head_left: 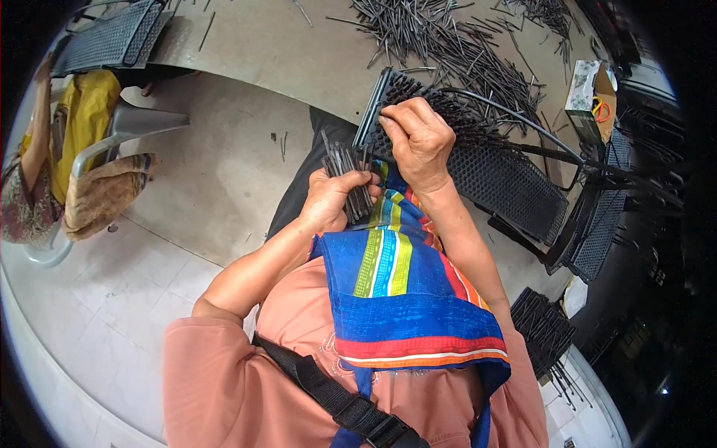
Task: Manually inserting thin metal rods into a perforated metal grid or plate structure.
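Observation:
My left hand (327,200) is closed around a bundle of thin dark sticks (348,166), its thumb laid across them. The bundle is held upright over the apron on my lap. To its right, my right hand (422,142) is closed in a pinch over the end of a black perforated rack (515,190); what the fingertips hold, if anything, is too small to make out. Many short dark sticks (478,128) stand packed in the rack's far part, while its near right part shows bare holes. The rack leans between my lap and the table.
Loose dark sticks (441,37) lie heaped on the table (276,56). At the right stand an open carton (592,97) and another perforated rack (605,201). A person beside a grey plastic chair (138,123) is at the left, near one more rack (104,37).

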Demonstrator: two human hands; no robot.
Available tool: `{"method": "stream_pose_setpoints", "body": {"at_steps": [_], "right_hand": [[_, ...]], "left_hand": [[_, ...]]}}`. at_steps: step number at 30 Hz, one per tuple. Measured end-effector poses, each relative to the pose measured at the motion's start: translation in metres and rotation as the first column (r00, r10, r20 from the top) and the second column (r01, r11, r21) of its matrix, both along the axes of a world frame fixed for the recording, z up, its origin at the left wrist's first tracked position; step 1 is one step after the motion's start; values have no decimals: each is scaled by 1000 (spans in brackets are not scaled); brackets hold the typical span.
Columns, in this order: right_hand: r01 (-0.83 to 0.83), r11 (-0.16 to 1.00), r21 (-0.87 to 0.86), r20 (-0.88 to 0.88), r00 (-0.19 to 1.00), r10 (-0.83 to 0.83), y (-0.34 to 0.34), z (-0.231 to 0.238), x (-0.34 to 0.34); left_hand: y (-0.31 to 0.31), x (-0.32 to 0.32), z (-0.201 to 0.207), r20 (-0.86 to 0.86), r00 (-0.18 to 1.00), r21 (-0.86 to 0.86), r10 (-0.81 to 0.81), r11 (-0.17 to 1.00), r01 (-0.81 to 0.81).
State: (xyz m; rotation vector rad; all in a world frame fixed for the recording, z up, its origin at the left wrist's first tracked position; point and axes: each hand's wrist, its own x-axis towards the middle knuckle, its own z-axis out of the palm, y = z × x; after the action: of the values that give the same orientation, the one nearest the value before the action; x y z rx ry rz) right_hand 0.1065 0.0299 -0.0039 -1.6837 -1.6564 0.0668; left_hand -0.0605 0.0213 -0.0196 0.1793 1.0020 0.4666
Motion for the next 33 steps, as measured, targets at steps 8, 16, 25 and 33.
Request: {"method": "stream_pose_setpoints", "body": {"at_steps": [8,16,25,33], "right_hand": [[-49,995,-91,241,968,70,-2,14,0],[78,956,-283,-51,994,-96,-20,28,-4],[-140,909,-394,-802,536,-265,-41,14,4],[139,990,-33,-536,834,-135,-36,7,18]], "left_hand": [[2,1,4,10,1000,-13,0,1000,0],[0,3,10,34,999,24,4,1000,-5],[0,14,17,-20,996,146,-83,986,85],[-9,6,5,-65,964,120,-257,957,263]]}}
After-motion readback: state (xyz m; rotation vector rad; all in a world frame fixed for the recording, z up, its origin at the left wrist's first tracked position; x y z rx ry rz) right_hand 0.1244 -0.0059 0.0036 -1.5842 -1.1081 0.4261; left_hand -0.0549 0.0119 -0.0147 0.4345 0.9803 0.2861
